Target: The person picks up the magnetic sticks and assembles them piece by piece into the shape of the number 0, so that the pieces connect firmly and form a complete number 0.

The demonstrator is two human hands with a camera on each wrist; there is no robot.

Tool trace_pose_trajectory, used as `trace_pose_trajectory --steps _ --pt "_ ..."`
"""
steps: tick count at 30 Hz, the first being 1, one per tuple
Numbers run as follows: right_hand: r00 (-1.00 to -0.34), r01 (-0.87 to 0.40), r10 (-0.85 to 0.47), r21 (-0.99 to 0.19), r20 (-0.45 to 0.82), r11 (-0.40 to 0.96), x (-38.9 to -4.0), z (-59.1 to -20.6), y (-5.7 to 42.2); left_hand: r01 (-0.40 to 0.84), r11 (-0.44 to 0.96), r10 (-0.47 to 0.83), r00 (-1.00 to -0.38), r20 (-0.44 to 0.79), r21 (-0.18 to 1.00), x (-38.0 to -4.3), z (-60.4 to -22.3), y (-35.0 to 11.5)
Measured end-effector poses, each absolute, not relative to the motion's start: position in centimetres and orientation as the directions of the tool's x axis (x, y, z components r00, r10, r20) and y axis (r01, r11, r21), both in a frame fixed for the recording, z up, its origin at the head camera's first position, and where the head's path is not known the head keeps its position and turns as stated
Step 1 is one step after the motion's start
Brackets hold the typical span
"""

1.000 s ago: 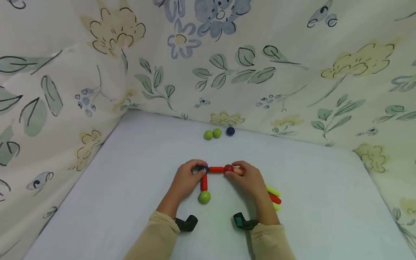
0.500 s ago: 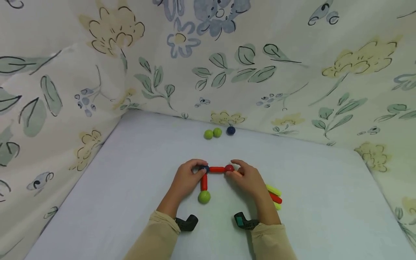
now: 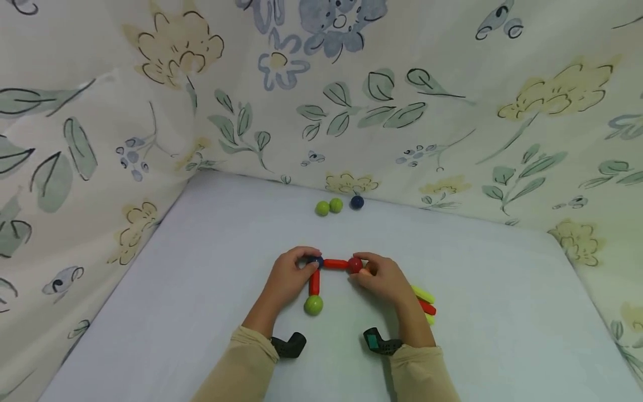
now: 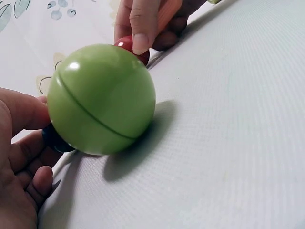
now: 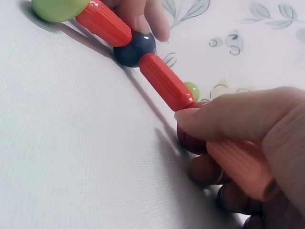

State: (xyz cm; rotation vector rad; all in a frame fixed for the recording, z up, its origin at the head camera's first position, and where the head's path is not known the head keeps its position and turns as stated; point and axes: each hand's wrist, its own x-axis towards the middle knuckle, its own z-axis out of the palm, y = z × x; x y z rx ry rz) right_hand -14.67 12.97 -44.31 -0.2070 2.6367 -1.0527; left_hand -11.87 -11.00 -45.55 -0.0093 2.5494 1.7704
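Note:
A toy of balls and ribbed rods lies in an L on the white surface. My left hand point(image 3: 288, 279) pinches its dark blue ball point(image 5: 136, 50) at the corner. One red rod point(image 3: 314, 283) runs from there toward me and ends in a green ball point(image 3: 313, 305). Another red rod point(image 5: 167, 82) joins the blue ball to a red ball point(image 3: 355, 264). My right hand point(image 3: 385, 279) grips that red ball between thumb and fingers. Beyond it an orange rod point(image 5: 244, 167) extends under the right thumb, mostly hidden in the head view.
Two green balls point(image 3: 329, 206) and a dark blue ball point(image 3: 356, 202) sit at the back, near the flowered cloth point(image 3: 382, 151). Yellow rods point(image 3: 423, 294) and a red rod point(image 3: 427, 306) lie right of my right forearm, which partly covers them.
My right forefinger, lifted half a second ago, has come down onto the red ball. The red ball has shifted slightly toward me, and the near green ball slightly left. My left hand keeps its place.

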Motion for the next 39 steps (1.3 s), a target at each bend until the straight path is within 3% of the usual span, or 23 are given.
trace_pose_trajectory --steps 11,21,39 --pt "-0.968 -0.037 -0.198 -0.700 -0.151 0.713 -14.5 -45.0 12.6 0.017 0.366 0.022 -1.000 0.009 0.930 -11.7 -45.7 -11.0" --pt "-0.992 0.065 -0.023 -0.667 -0.122 0.742 -14.0 -45.3 10.6 0.023 0.380 0.035 -0.999 0.011 0.925 -11.4 -45.7 -11.1" --pt "-0.987 0.000 -0.117 -0.741 -0.106 0.672 -14.3 -45.2 12.1 0.031 0.368 0.023 -0.999 0.025 0.929 -11.6 -45.8 -11.2"
